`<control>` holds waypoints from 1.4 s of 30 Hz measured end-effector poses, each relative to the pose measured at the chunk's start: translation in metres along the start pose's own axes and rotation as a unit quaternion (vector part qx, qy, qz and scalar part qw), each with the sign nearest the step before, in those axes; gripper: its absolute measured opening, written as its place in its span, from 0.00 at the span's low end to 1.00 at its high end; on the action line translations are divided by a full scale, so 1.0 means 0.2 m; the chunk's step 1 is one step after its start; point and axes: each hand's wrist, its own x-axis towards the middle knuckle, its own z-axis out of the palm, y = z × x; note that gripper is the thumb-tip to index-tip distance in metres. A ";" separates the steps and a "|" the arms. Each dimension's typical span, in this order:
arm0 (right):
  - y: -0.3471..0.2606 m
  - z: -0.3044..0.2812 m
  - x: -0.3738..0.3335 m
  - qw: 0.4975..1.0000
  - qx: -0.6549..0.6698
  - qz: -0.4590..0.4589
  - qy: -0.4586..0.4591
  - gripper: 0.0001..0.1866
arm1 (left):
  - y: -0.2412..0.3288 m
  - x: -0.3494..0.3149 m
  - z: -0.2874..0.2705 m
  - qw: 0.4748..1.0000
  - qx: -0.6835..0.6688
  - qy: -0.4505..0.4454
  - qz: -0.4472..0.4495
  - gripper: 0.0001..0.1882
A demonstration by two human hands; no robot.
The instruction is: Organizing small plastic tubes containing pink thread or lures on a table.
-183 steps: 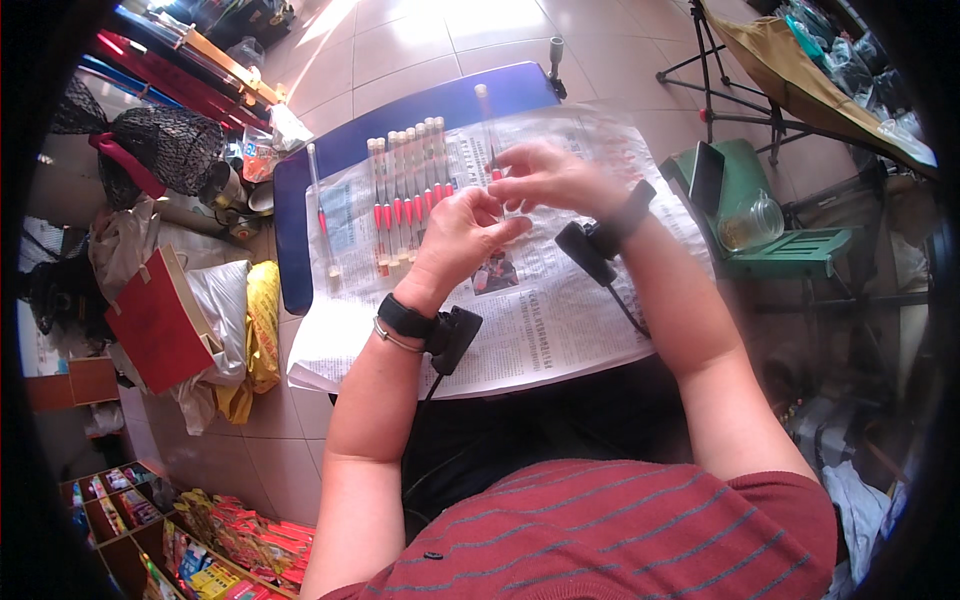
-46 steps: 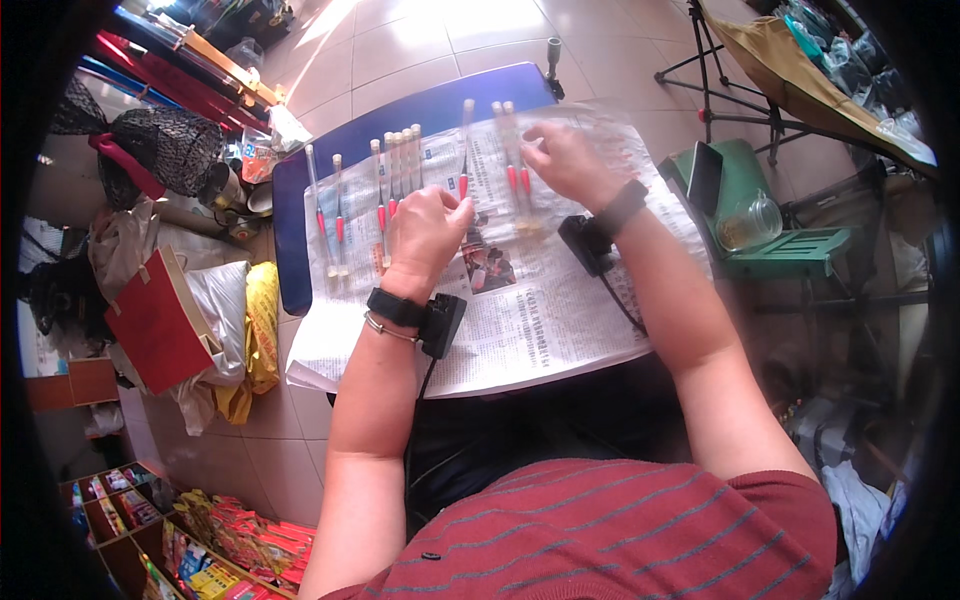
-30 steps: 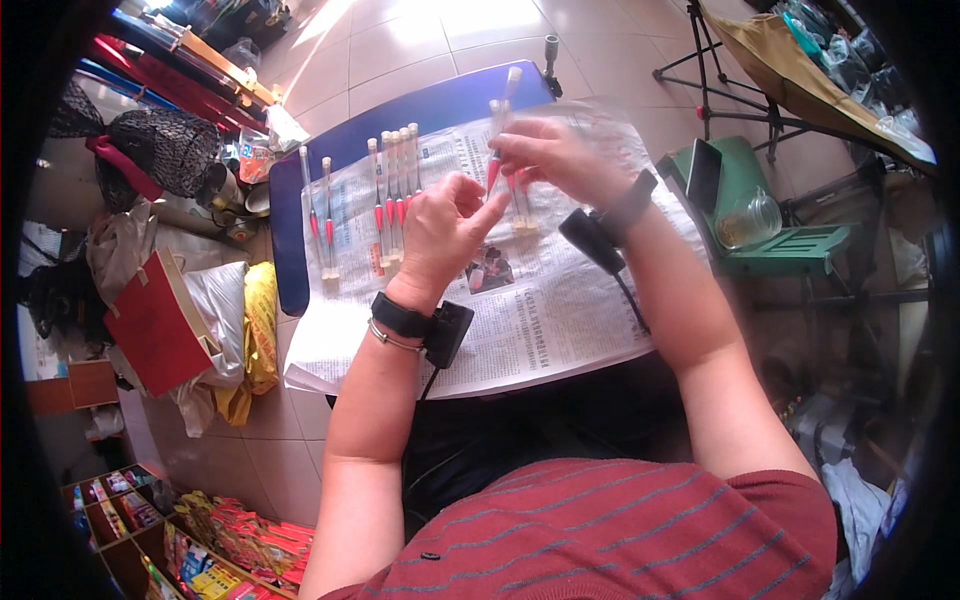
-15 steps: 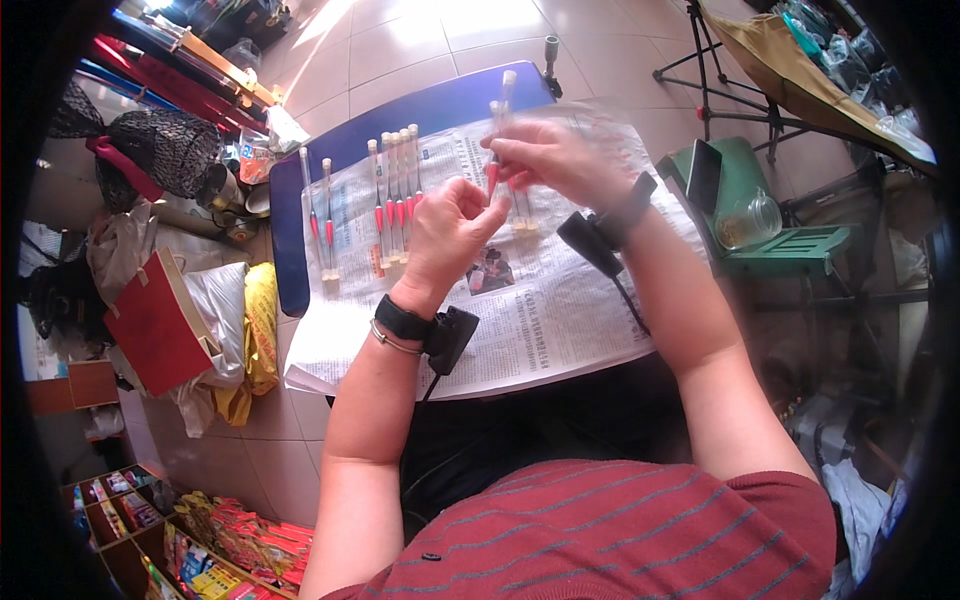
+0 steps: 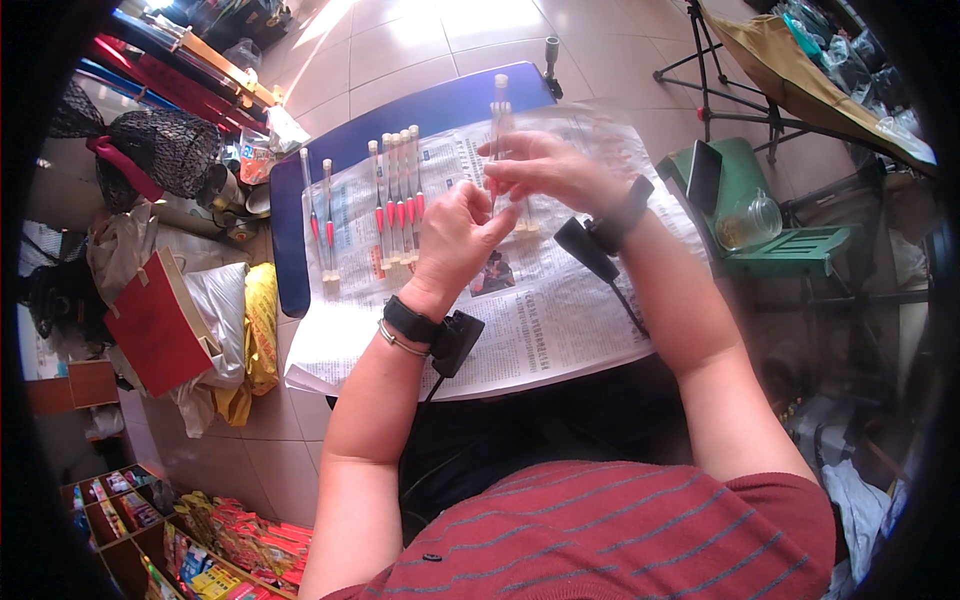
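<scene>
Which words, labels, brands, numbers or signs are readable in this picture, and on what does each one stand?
None can be quoted reliably.
Newspaper: headlines and columns of print, too small and blurred.
Tubes: no lettering I can make out.
Packets at lower left: colourful printing, too blurred.
Orange-and-white item at upper left: some marks, too blurred.

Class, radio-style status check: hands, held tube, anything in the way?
Left hand pinching clear tube low. Right hand at its middle, grip unclear. Right hand partly covering other capped tubes on newspaper.
</scene>
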 end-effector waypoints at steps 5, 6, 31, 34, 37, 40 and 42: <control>0.04 -0.07 0.03 0.999 -0.026 0.004 0.030 0.25 | -0.04 0.03 -0.05 0.998 -0.054 -0.012 -0.043 0.19; 0.05 -0.09 0.03 0.987 -0.127 0.000 0.099 0.26 | -0.05 0.04 -0.07 0.998 -0.048 -0.008 -0.045 0.19; 0.17 -0.13 0.06 0.858 -0.481 0.026 0.178 0.23 | -0.11 0.03 -0.17 0.920 0.366 -0.005 -0.143 0.15; 0.19 -0.13 0.05 0.864 -0.471 0.001 0.176 0.20 | -0.13 0.03 -0.17 0.926 0.357 0.001 -0.124 0.17; 0.19 -0.13 0.06 0.859 -0.476 -0.021 0.186 0.19 | -0.13 0.04 -0.15 0.926 0.357 0.004 -0.120 0.17; 0.16 -0.12 0.06 0.867 -0.449 -0.038 0.212 0.19 | -0.11 0.04 -0.15 0.946 0.305 0.027 -0.109 0.16; 0.12 -0.10 0.07 0.879 -0.417 -0.040 0.226 0.19 | -0.09 0.04 -0.14 0.962 0.257 0.040 -0.083 0.16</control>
